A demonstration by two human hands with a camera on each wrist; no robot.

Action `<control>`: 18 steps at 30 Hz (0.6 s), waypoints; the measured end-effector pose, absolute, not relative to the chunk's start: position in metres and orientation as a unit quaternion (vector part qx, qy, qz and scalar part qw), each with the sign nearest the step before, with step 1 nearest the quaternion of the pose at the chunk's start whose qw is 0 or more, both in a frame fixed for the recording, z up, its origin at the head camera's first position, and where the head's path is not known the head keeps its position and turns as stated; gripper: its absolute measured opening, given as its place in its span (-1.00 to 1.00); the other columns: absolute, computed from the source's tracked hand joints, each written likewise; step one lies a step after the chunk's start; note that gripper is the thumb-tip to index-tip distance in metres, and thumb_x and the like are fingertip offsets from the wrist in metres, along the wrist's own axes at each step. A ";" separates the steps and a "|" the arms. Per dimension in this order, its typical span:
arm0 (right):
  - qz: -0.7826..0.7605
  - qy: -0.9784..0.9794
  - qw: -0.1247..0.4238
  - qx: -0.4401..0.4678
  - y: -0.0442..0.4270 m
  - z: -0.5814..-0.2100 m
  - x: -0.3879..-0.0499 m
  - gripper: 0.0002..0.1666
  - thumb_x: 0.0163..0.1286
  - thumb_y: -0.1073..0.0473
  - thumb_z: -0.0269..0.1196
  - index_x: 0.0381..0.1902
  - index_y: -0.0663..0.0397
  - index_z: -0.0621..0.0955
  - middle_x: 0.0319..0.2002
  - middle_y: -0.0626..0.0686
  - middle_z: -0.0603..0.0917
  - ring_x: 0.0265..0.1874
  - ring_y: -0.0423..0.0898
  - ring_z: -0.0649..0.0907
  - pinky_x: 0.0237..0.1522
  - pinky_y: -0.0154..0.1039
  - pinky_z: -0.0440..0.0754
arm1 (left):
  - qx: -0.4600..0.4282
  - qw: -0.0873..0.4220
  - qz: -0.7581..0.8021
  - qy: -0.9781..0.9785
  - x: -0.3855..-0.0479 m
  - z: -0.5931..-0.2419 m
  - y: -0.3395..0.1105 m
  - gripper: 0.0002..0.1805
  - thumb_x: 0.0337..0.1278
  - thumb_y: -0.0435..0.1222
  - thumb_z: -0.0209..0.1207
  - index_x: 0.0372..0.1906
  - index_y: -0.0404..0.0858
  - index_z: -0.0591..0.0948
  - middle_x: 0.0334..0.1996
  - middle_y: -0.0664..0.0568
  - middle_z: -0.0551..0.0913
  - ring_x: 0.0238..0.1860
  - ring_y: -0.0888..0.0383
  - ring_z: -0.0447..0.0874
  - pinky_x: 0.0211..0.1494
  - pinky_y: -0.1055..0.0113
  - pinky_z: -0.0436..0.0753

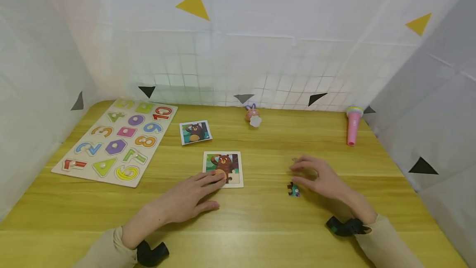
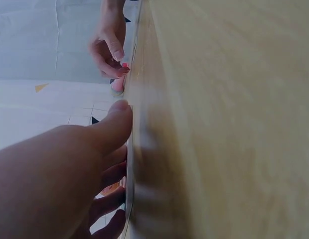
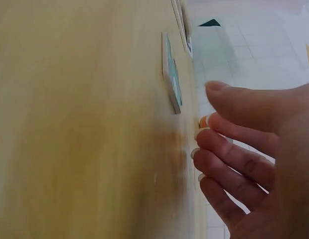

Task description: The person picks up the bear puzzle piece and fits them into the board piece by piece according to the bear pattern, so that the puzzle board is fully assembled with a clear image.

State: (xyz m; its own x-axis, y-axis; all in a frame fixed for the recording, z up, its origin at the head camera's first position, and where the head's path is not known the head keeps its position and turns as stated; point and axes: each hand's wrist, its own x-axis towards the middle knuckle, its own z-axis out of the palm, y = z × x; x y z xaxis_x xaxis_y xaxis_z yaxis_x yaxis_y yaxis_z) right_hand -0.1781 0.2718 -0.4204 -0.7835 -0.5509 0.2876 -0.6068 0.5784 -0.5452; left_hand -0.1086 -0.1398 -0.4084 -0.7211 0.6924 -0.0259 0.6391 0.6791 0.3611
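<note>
My left hand (image 1: 193, 195) rests on a small wooden jigsaw puzzle (image 1: 241, 173), fingers extended over its lower left part. The puzzle shows a brown bear, with a bare wood gap (image 1: 233, 177) at its lower right. To the right, my right hand (image 1: 321, 177) hovers low over the table, thumb and fingers apart. Beside its thumb lies a loose jigsaw piece (image 1: 293, 190), dark and teal; the right wrist view shows the piece (image 3: 171, 74) flat on the wood. A small orange bit (image 3: 203, 122) appears by the index fingertip; I cannot tell what it is.
A bear picture card (image 1: 196, 132) lies behind the puzzle. A number-and-shape peg board (image 1: 122, 144) lies at left. A small pink rabbit-eared toy (image 1: 253, 115) stands at the back, and a pink toy microphone (image 1: 353, 127) lies at right. White sheets (image 1: 260, 53) enclose the table.
</note>
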 end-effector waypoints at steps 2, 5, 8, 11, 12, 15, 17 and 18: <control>0.321 -0.886 0.042 0.332 0.274 -0.421 -0.177 -0.72 0.23 0.15 0.47 -0.08 -0.07 0.75 -0.10 -0.16 0.71 -0.06 -0.16 0.66 0.08 -0.30 0.59 | 0.366 0.084 0.165 0.912 -0.108 -0.408 -0.140 -0.31 0.49 0.13 -0.07 0.56 -0.05 0.23 0.57 0.09 0.16 0.57 -0.01 0.08 0.53 -0.04 0.25; 0.321 -0.884 0.040 0.337 0.276 -0.422 -0.177 -0.72 0.22 0.13 0.48 -0.09 -0.08 0.75 -0.11 -0.17 0.70 -0.10 -0.17 0.66 0.00 -0.26 0.63 | 0.364 0.087 0.165 0.912 -0.108 -0.408 -0.140 -0.32 0.49 0.14 -0.08 0.56 -0.04 0.23 0.57 0.10 0.15 0.57 -0.01 0.07 0.53 -0.04 0.25; 0.322 -0.883 0.031 0.339 0.276 -0.421 -0.177 -0.72 0.21 0.10 0.49 -0.10 -0.12 0.75 -0.13 -0.18 0.69 -0.14 -0.20 0.65 -0.05 -0.27 0.63 | 0.365 0.088 0.165 0.912 -0.108 -0.407 -0.140 -0.32 0.49 0.13 -0.07 0.56 -0.05 0.23 0.57 0.09 0.15 0.58 -0.01 0.06 0.54 -0.04 0.24; 0.316 -0.884 0.024 0.344 0.275 -0.421 -0.176 -0.70 0.18 0.04 0.51 -0.11 -0.15 0.74 -0.14 -0.18 0.68 -0.15 -0.21 0.64 -0.08 -0.28 0.63 | 0.365 0.086 0.165 0.912 -0.108 -0.408 -0.140 -0.32 0.49 0.12 -0.06 0.56 -0.06 0.23 0.57 0.09 0.15 0.57 -0.02 0.07 0.53 -0.04 0.24; 0.315 -0.884 0.022 0.346 0.276 -0.420 -0.176 -0.69 0.16 0.02 0.52 -0.12 -0.15 0.74 -0.14 -0.18 0.68 -0.16 -0.21 0.64 -0.08 -0.28 0.63 | 0.366 0.085 0.165 0.912 -0.109 -0.408 -0.140 -0.32 0.49 0.12 -0.06 0.56 -0.06 0.23 0.57 0.09 0.15 0.57 -0.02 0.07 0.53 -0.04 0.24; 0.307 -0.882 0.016 0.356 0.277 -0.420 -0.176 -0.63 0.11 -0.03 0.55 -0.12 -0.16 0.74 -0.13 -0.17 0.68 -0.15 -0.21 0.63 -0.08 -0.28 0.61 | 0.366 0.083 0.165 0.912 -0.109 -0.409 -0.140 -0.32 0.48 0.12 -0.04 0.56 -0.05 0.24 0.57 0.09 0.15 0.57 -0.01 0.08 0.53 -0.04 0.25; 0.304 -0.883 0.007 0.358 0.278 -0.421 -0.175 -0.59 0.07 -0.08 0.56 -0.12 -0.19 0.73 -0.11 -0.18 0.66 -0.13 -0.21 0.61 -0.06 -0.29 0.59 | 0.367 0.080 0.166 0.912 -0.110 -0.409 -0.141 -0.32 0.48 0.12 -0.04 0.55 -0.06 0.24 0.57 0.09 0.16 0.57 -0.01 0.08 0.53 -0.05 0.25; 0.305 -0.882 0.001 0.358 0.279 -0.421 -0.175 -0.57 0.05 -0.10 0.57 -0.12 -0.20 0.73 -0.10 -0.18 0.65 -0.12 -0.22 0.60 -0.04 -0.30 0.57 | 0.368 0.080 0.167 0.911 -0.110 -0.409 -0.141 -0.32 0.48 0.12 -0.03 0.55 -0.06 0.25 0.57 0.09 0.16 0.57 -0.01 0.09 0.53 -0.05 0.26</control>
